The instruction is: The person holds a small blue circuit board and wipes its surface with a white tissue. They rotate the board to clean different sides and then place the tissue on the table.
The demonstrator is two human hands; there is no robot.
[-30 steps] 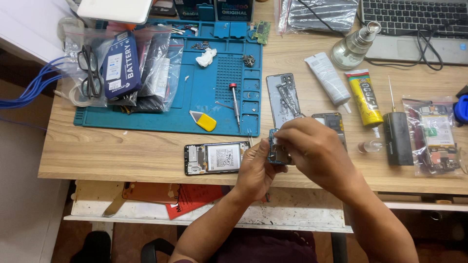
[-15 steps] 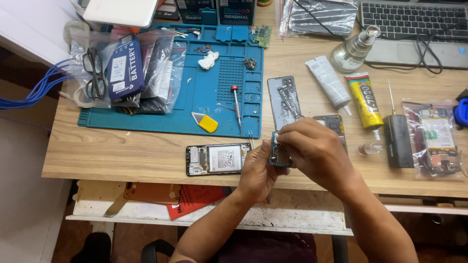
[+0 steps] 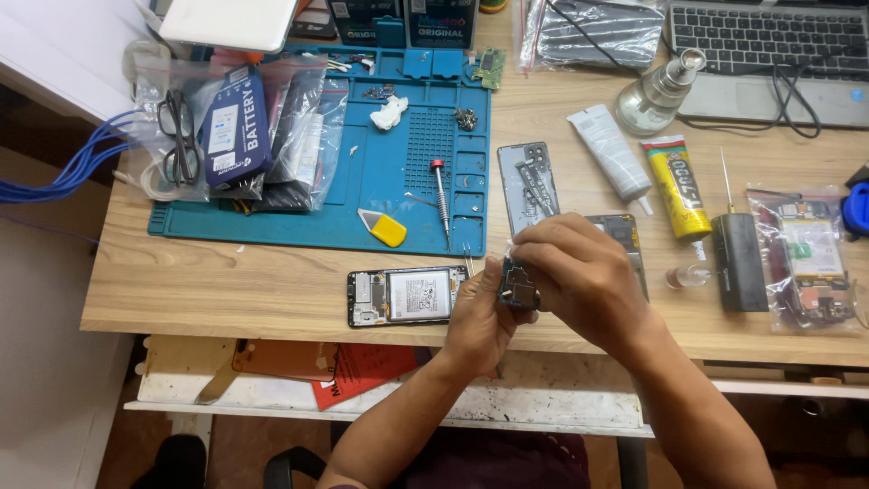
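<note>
I see one small phone circuit board point(image 3: 519, 288) held above the front edge of the worktop point(image 3: 235, 281), pinched between both hands. The left hand point(image 3: 478, 319) grips it from below with its fingers curled shut around the lower edge; the right hand point(image 3: 579, 276) covers it from above, its fingers point(image 3: 529, 256) closed narrow on the top of the board.

Just left of the hands lies one opened phone point(image 3: 405, 296) with its battery showing. Behind them I count one grey phone back frame point(image 3: 527, 188) and one dark phone part point(image 3: 623, 237) half hidden by the right hand. On the blue repair mat point(image 3: 380, 181) I count one screwdriver point(image 3: 441, 193), one yellow pry pick point(image 3: 382, 226) and one white wad point(image 3: 390, 111). To the right are two tubes, one white point(image 3: 608, 149) and one yellow point(image 3: 677, 186), one glass bottle point(image 3: 659, 91), one black tool block point(image 3: 740, 263) and one bagged phone point(image 3: 810, 258). One laptop point(image 3: 769, 54) sits at the back.

Compared with half a second ago, the board has turned so that less of its blue face shows, and the right hand sits a little lower over it; everything else lies as it did.

The worktop is pale wood grain, with a paint-stained shelf point(image 3: 380, 398) under it.
</note>
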